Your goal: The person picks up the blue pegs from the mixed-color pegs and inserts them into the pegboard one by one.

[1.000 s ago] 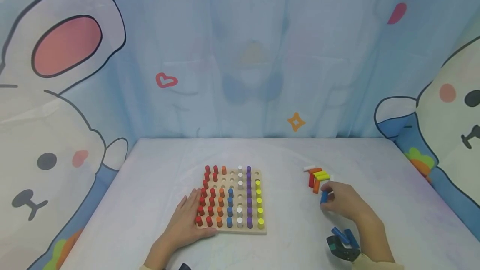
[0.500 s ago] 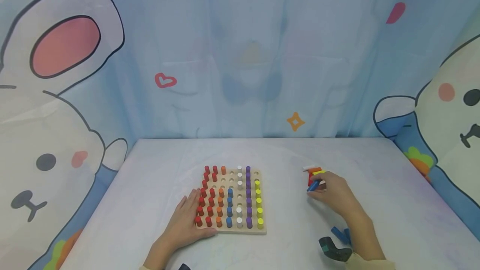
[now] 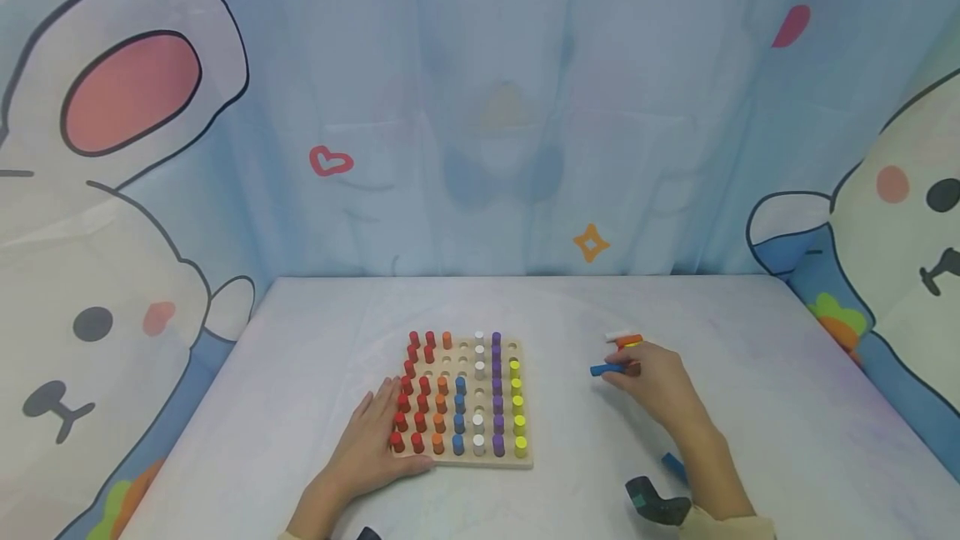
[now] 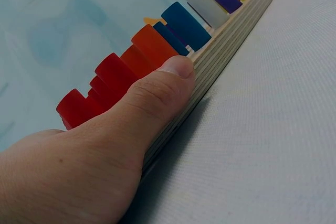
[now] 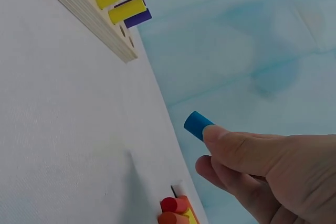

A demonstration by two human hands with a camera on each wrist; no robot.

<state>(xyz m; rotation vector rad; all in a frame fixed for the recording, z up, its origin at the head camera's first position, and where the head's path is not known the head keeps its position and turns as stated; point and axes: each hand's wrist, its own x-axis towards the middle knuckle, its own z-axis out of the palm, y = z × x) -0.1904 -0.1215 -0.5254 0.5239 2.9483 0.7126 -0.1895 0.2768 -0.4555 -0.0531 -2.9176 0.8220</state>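
The right hand (image 3: 654,380) pinched a blue cylindrical peg (image 3: 604,370) between thumb and finger, right of the pale plywood pegboard (image 3: 517,463); the left hand (image 3: 370,447), fingers extended, lay along its near-left corner; held by one end, the peg might have slipped or twisted — no writing was legible, though the dark curved wrist device (image 3: 656,505) showed too small to judge.

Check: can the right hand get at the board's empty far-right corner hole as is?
Probably yes: the right hand, pinching a blue peg, has nothing visible between it and the right edge of the board; the corner hole is uncovered, and the left hand is at the opposite edge.
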